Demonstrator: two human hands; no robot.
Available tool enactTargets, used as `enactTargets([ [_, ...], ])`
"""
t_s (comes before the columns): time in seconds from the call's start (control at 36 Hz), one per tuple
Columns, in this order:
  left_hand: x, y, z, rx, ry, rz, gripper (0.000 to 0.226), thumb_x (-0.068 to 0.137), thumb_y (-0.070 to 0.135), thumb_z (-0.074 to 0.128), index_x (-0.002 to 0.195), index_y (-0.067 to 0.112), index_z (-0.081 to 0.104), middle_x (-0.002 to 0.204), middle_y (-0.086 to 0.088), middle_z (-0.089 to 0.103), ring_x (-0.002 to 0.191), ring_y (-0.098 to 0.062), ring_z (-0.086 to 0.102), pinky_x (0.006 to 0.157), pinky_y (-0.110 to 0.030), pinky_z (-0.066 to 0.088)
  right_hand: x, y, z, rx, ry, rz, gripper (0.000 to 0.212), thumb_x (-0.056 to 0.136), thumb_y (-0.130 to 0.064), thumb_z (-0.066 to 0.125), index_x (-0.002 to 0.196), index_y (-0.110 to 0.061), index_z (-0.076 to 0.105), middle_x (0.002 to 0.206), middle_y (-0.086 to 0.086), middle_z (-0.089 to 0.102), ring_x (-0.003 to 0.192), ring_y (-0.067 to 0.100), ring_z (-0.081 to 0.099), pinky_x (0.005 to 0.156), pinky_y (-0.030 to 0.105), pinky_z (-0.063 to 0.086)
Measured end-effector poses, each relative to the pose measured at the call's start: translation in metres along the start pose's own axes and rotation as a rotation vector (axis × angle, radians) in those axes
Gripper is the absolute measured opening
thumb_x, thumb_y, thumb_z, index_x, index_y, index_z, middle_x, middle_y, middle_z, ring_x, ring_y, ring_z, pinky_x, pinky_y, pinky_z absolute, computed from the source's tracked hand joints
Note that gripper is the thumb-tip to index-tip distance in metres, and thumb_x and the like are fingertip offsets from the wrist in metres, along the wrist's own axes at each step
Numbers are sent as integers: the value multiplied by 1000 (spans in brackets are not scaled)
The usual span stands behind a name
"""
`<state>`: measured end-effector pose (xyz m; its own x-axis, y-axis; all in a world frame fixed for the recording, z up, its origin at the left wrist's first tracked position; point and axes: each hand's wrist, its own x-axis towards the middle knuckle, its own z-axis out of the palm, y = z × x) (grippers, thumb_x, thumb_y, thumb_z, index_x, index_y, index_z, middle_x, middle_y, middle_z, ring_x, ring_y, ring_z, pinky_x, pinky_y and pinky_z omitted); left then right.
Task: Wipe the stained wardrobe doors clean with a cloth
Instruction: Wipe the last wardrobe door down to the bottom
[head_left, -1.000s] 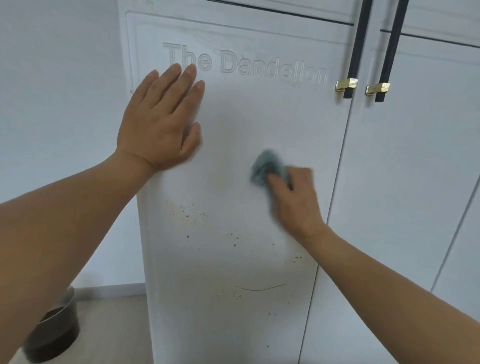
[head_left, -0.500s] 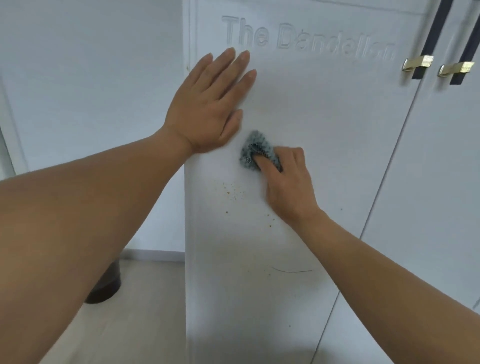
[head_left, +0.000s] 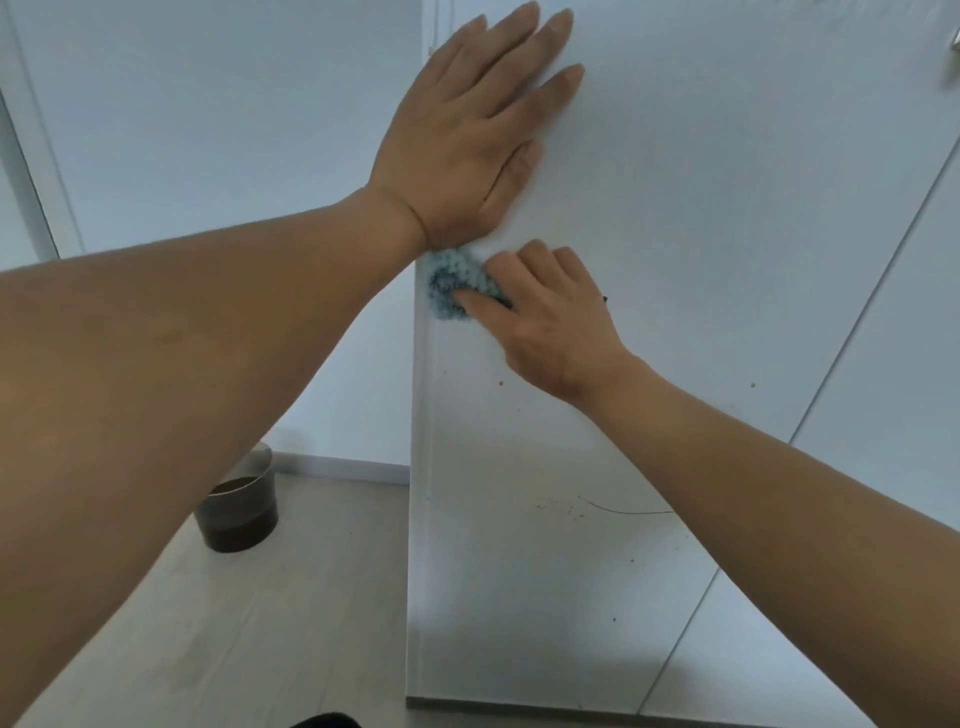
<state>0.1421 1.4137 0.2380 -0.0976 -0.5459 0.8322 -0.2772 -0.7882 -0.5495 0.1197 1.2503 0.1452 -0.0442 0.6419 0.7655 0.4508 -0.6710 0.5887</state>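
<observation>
Up high, braces left hand (head_left: 467, 140) flat against the white wardrobe door (head_left: 701, 260), fingers straight and slightly spread. Just below that wrist, presses a blue-grey cloth (head_left: 448, 280) to the door's left edge with right hand (head_left: 550, 322), fingers curled over it, thumb laid across. Hides the cloth's right part under those fingers. Shows brown specks (head_left: 501, 383) lower down. Half-hides a dark container (head_left: 239, 514) on the floor (head_left: 234, 623) behind the left forearm.

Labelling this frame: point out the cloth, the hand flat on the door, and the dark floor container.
cloth (head_left: 445, 283), head view, exposed blue knit.
left hand (head_left: 457, 150), head view, back of hand.
dark container (head_left: 240, 522), head view, side wall.
</observation>
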Motion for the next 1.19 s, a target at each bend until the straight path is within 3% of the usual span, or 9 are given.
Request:
enactTargets([
  [0.08,1,0,-1,0,4,-21,47,110,26,40,153,12,51,160,-17,45,147,-38,43,123,-51,31,0,-7,6,3,20,41,33,99,-6,42,100,-13,74,86,11,61,74,30,51,62,37,31],
  [0.17,0,1,-2,-9,-2,-29,47,110,29,39,152,12,52,158,-16,48,142,-39,49,116,-49,37,-15,-19,13,-13,-86,-207,22,94,-8,53,98,-15,73,89,8,61,75,29,53,62,38,35],
  [0.28,0,4,-4,16,-23,-45,51,110,34,34,153,13,51,158,-15,48,140,-38,51,111,-47,39,-11,-16,11,-7,-26,-5,33,97,-5,42,103,-15,73,88,10,58,75,30,50,63,38,32],
  [0.39,0,6,-4,30,-18,-44,50,108,33,40,151,10,53,156,-17,50,140,-39,52,114,-48,39,-13,-27,12,-12,-87,-145,32,97,-8,42,97,-15,73,89,9,59,75,30,53,62,38,35],
  [0.5,-1,6,-5,34,-42,-43,55,106,37,41,153,9,50,159,-19,45,145,-40,45,120,-53,35,-8,-23,9,16,-81,35,37,96,-4,39,105,-15,73,87,11,58,76,30,49,63,38,34],
  [0.61,-1,10,-7,42,-87,-58,61,105,41,41,158,9,44,164,-20,38,152,-41,36,125,-56,27,-17,-31,2,81,-210,-119,29,90,-6,48,102,-16,72,94,11,59,83,32,53,67,41,40],
  [0.89,-52,52,8,42,57,-176,44,110,26,48,150,10,55,157,-17,50,146,-39,45,121,-58,34,-41,39,-58,77,39,325,14,95,-9,59,95,-18,69,86,10,63,75,27,53,65,35,30],
  [1.08,-56,46,15,22,84,-159,42,108,13,50,149,9,57,155,-18,52,145,-40,47,120,-58,35,-42,48,-29,43,9,135,21,87,1,61,95,-13,76,88,17,62,75,33,52,59,40,37],
  [1.19,-57,45,19,50,104,-152,41,108,13,52,149,8,57,154,-19,53,143,-41,48,119,-58,36,-45,17,-11,35,60,309,28,86,3,59,101,-12,76,88,16,62,77,31,50,61,36,32],
])
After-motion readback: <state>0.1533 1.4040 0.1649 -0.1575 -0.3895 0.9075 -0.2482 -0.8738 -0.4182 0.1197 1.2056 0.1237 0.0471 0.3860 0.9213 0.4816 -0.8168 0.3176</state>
